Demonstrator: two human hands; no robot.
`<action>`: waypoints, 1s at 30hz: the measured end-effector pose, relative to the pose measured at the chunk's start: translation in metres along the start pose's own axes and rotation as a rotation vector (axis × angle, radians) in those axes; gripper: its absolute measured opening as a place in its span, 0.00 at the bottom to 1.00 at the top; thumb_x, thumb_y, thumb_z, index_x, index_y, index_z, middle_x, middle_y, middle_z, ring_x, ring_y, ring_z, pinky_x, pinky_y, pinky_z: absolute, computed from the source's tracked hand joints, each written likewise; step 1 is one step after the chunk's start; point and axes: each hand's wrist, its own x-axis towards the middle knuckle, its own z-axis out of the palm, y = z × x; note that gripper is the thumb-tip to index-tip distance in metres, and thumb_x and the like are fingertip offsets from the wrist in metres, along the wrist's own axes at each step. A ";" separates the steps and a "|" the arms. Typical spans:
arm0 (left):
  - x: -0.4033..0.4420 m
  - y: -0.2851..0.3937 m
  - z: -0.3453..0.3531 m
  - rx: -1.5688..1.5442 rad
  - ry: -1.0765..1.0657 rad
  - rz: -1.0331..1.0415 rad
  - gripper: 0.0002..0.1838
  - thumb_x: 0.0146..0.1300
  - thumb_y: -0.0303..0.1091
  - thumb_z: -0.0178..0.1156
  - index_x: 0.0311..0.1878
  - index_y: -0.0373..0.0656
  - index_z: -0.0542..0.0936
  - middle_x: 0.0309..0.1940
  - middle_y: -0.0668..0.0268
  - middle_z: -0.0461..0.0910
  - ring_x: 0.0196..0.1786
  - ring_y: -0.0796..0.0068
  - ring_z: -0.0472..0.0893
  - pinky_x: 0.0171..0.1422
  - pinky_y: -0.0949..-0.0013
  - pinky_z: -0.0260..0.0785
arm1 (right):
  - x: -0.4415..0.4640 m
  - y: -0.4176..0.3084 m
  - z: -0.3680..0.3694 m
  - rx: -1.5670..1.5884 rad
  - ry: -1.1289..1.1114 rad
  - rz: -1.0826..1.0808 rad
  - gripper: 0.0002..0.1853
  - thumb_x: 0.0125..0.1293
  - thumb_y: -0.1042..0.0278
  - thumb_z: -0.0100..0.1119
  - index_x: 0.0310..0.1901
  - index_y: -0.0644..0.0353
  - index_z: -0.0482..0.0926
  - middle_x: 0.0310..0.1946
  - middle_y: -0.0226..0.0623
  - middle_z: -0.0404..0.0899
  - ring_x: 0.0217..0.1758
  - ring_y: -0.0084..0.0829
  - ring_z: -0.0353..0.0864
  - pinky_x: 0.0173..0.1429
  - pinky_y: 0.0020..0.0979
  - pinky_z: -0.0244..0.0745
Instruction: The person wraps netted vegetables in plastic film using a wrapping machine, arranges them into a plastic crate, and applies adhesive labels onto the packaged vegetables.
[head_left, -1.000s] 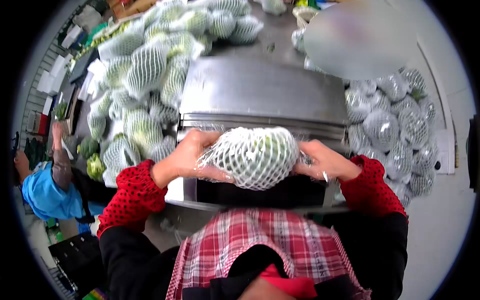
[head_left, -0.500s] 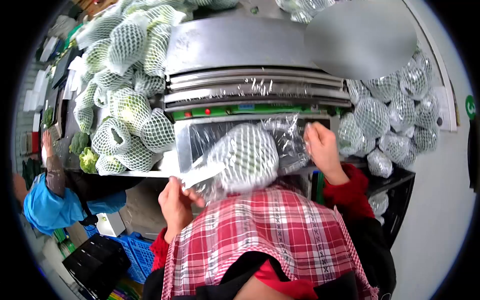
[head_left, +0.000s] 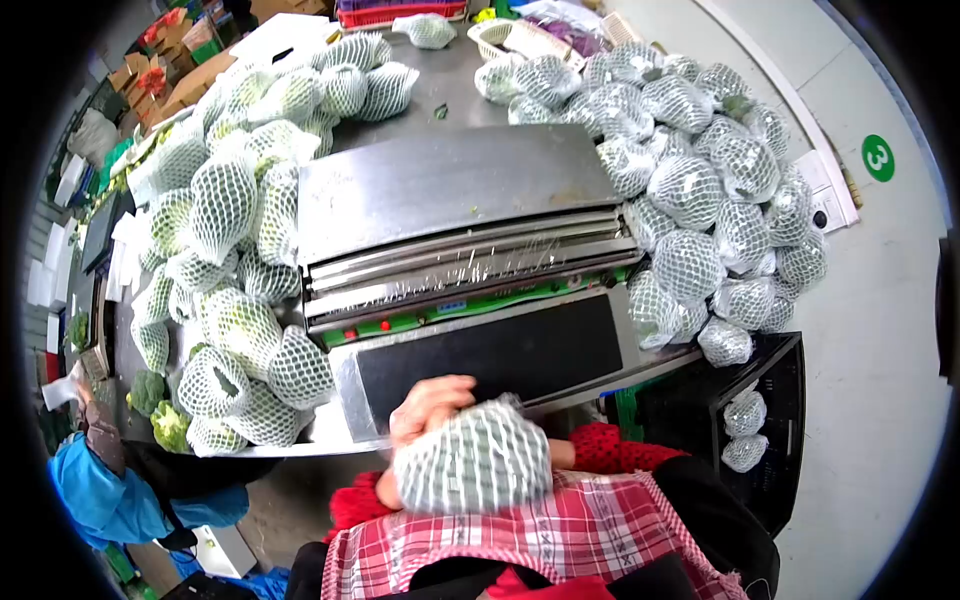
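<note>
A broccoli head [head_left: 475,460] in a white foam net and clear film is held close against the checked apron; the net mostly hides the green inside, and it is blurred by motion. My left hand [head_left: 425,412] curls round its far left side, fingers bent and closed against it. My right hand is hidden behind the wrapped broccoli; only the wrist [head_left: 562,455] and red cuff show at its right side. Just beyond is the wrapping machine [head_left: 460,190], with its dark flat plate [head_left: 495,350] bare and a green control strip [head_left: 450,305].
Netted vegetables [head_left: 240,330] are heaped left of the machine, with bare broccoli [head_left: 148,393] beside them. Film-wrapped netted ones [head_left: 690,265] pile up on the right. Below them stands a black crate [head_left: 760,430] with a few inside. A person in blue [head_left: 100,490] is at far left.
The wrapped broccoli has moved off the machine's plate towards my body, and its loose film is now gathered in. My hands have come together around it. The view has tilted up.
</note>
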 end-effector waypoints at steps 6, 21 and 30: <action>-0.025 0.055 -0.042 -0.299 -0.261 -0.320 0.49 0.59 0.58 0.63 0.70 0.27 0.61 0.64 0.55 0.71 0.67 0.68 0.70 0.71 0.66 0.61 | -0.011 -0.057 0.002 0.945 0.291 0.368 0.29 0.70 0.56 0.55 0.69 0.60 0.66 0.66 0.44 0.70 0.70 0.38 0.68 0.74 0.40 0.60; 0.429 0.055 -0.120 1.341 0.187 0.189 0.27 0.61 0.55 0.62 0.47 0.38 0.80 0.44 0.51 0.82 0.46 0.49 0.82 0.49 0.54 0.74 | 0.131 -0.337 -0.373 -1.652 0.974 0.631 0.37 0.58 0.45 0.68 0.60 0.69 0.74 0.49 0.51 0.81 0.50 0.41 0.83 0.53 0.35 0.77; 0.462 0.020 -0.125 1.147 -0.452 -0.128 0.23 0.69 0.52 0.48 0.39 0.44 0.85 0.36 0.50 0.84 0.42 0.47 0.82 0.48 0.50 0.74 | 0.561 -0.345 -0.520 -1.955 0.771 -0.643 0.37 0.51 0.55 0.70 0.62 0.61 0.68 0.54 0.53 0.74 0.56 0.53 0.76 0.56 0.49 0.75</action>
